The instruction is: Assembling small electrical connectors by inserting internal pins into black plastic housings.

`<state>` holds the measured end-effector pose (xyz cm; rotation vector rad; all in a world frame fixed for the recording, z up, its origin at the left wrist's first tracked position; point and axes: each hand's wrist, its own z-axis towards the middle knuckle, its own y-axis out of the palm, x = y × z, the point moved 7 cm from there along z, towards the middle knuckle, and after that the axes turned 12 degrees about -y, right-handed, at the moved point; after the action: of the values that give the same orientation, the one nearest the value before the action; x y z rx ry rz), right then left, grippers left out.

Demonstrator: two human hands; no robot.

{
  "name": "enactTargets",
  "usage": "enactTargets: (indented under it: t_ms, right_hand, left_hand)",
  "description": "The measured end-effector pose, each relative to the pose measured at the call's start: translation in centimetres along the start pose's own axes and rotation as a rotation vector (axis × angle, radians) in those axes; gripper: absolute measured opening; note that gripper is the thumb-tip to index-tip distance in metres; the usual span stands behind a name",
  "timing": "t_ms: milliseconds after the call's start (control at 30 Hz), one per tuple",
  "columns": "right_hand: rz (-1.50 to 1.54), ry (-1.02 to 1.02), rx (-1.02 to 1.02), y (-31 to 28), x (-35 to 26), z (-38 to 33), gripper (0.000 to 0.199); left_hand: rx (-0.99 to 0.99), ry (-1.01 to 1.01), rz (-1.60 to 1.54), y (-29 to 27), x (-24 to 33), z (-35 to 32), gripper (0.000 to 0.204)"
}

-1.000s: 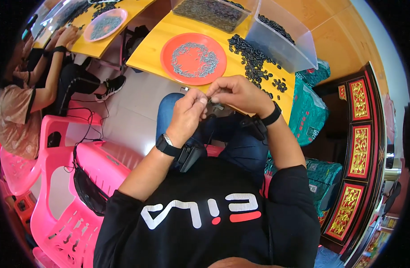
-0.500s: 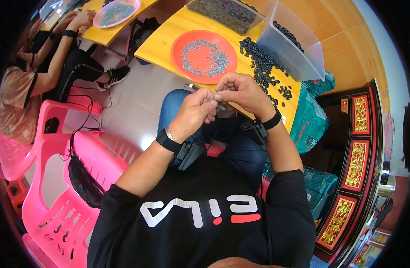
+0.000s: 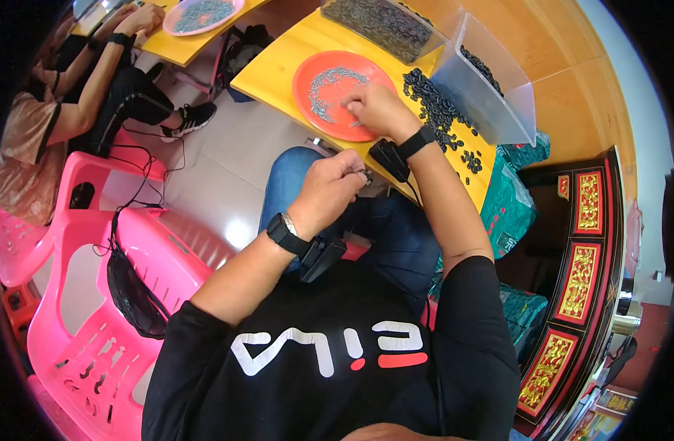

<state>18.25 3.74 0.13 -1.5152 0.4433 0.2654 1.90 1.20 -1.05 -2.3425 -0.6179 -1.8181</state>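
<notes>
Above my lap, just off the table's near edge, my left hand point(image 3: 328, 188) is closed. A small dark piece, too small to name, peeks out at its thumb and fingertips. My right hand point(image 3: 382, 112) reaches over the orange-red plate point(image 3: 305, 110), its fingers bent and drawn together at the small grey screw-like pieces point(image 3: 324, 88). What those fingertips hold, if anything, is hidden. The pieces lie in a loose ring on the plate. Just right of it, many small black ring-shaped parts point(image 3: 441, 107) are spread over the yellow table point(image 3: 274, 70).
Two clear plastic bins point(image 3: 491, 106) of black parts stand at the table's far side. Green bags point(image 3: 510, 209) are on the floor to the right, a pink chair point(image 3: 160, 231) to the left. At the far left a person point(image 3: 72, 121) sits by another plate point(image 3: 202, 16).
My hands have come apart. The right one has moved forward from the left onto the plate, while the left stays above my lap. The view has shifted slightly.
</notes>
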Motion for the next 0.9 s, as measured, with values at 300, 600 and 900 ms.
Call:
enactTargets:
  t_ms: [300, 600, 900]
  right_hand:
    - [0.000, 0.081, 0.096, -3.0, 1.5, -0.5, 0.015]
    - [0.129, 0.029, 0.054, -0.4, 0.1, 1.2, 0.016]
    - [0.033, 0.035, -0.043, 0.6, -1.1, 2.7, 0.018]
  left_hand:
    - [0.063, 0.080, 0.077, -0.5, 1.0, -0.4, 0.010]
    - [0.094, 0.122, 0.103, -0.5, 0.9, -0.4, 0.012]
    - [0.072, 0.113, 0.081, -0.6, 1.1, -0.4, 0.009]
